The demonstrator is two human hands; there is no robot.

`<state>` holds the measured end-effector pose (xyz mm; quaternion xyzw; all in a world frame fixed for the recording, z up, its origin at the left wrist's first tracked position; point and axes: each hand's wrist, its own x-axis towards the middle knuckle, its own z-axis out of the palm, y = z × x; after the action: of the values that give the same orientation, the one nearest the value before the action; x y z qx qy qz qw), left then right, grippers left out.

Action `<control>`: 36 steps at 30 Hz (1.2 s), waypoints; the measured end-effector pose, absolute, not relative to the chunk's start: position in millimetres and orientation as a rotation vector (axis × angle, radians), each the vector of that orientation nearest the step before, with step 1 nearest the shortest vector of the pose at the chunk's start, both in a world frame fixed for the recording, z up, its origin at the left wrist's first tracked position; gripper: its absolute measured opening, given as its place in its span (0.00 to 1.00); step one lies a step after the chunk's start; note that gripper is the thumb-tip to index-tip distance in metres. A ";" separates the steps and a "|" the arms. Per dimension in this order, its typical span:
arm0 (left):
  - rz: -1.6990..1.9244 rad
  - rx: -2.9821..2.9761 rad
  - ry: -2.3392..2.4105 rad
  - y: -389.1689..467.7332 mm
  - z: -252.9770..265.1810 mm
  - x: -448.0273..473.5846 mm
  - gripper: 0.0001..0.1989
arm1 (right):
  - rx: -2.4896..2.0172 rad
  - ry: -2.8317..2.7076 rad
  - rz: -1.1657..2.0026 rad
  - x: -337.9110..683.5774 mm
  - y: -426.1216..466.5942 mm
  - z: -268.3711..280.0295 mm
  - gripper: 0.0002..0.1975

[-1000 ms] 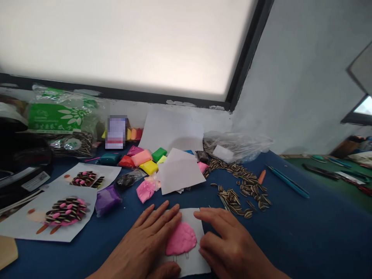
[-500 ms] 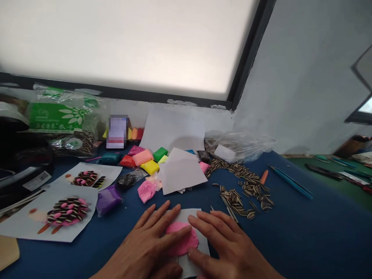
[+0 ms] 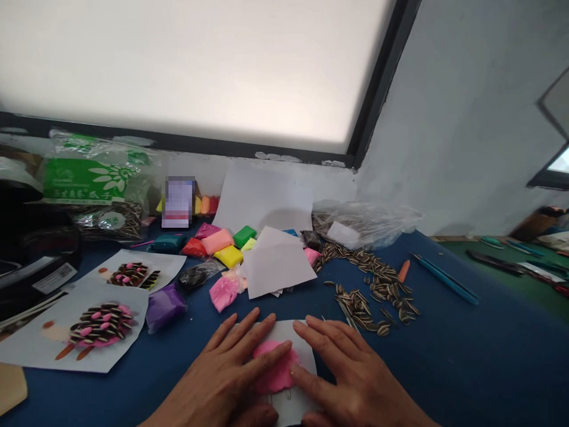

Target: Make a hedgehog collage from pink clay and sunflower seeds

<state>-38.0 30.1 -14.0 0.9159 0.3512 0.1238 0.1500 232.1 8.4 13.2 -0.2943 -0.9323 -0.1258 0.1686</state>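
A flattened patch of pink modelling clay [image 3: 276,375] lies on a small sheet of white paper [image 3: 299,409], where a few drawn lines show below the clay. My left hand [image 3: 233,370] rests over the paper's left side, fingers spread, its index finger lying across the clay. On the right, my right hand [image 3: 344,370] is spread too; its thumb tip touches the clay's right edge and its other fingers lie over the paper's right side. Part of the clay's left side is hidden under my left hand.
Sunflower seeds [image 3: 355,302] lie loose at the right, near a blue pen-like tool [image 3: 444,279]. Packets of coloured clay, such as a purple one [image 3: 166,306], and blank white papers [image 3: 280,261] lie ahead. Seed-and-clay hedgehog pictures [image 3: 102,323] are at the left.
My right hand's fingers have shifted slightly right and up. The paper has moved a little left, and more of its drawn lines show below the clay.
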 end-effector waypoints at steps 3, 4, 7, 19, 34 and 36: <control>0.378 2.638 0.994 29.5 -13.8 -39.9 0.35 | -0.838 -2.698 -0.400 232.3 7.9 12.4 0.18; 0.371 2.643 0.990 29.6 -13.8 -40.2 0.35 | -0.844 -2.693 -0.410 231.9 7.7 12.0 0.17; 0.328 2.658 0.995 30.6 -13.4 -39.9 0.34 | -0.857 -2.675 -0.430 230.5 7.9 8.2 0.16; 0.349 2.648 1.007 26.9 -7.4 -37.8 0.30 | -0.753 -2.739 -0.470 231.5 10.5 0.7 0.14; 0.427 2.622 1.002 27.2 -18.4 -39.8 0.46 | -0.788 -2.682 -0.395 233.8 11.7 -12.6 0.24; 0.493 2.635 0.982 25.7 -17.5 -42.9 0.47 | -0.784 -2.676 -0.416 233.0 11.8 -12.9 0.25</control>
<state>-42.9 25.7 -17.5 0.9136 0.3403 0.1710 0.1427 233.0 11.8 -12.9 -0.2744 -0.9368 -0.1458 0.1606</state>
